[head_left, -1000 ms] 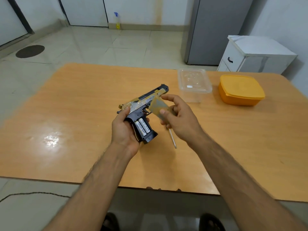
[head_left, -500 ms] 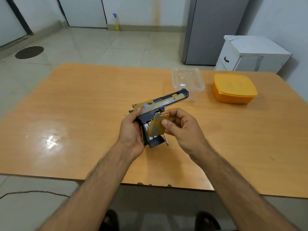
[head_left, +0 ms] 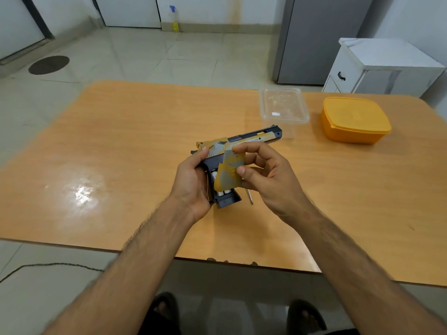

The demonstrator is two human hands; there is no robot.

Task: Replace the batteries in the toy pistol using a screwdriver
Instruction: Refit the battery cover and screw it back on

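A black and yellow toy pistol is held above the table, barrel pointing right. My left hand grips its handle from the left. White batteries show in the open handle, mostly covered. My right hand pinches the grey and yellow battery cover between thumb and fingers, laying it over the handle. A metal screwdriver shaft sticks out below my right hand; whether that hand holds it or it lies on the table, I cannot tell.
The wooden table carries a clear plastic container and a closed orange box at the back right. A white cabinet and a grey fridge stand beyond. My feet show under the table's near edge.
My right hand has brought the cover from beside the pistol down onto the open handle, hiding most of the batteries. The pistol has turned so the barrel points more to the right.
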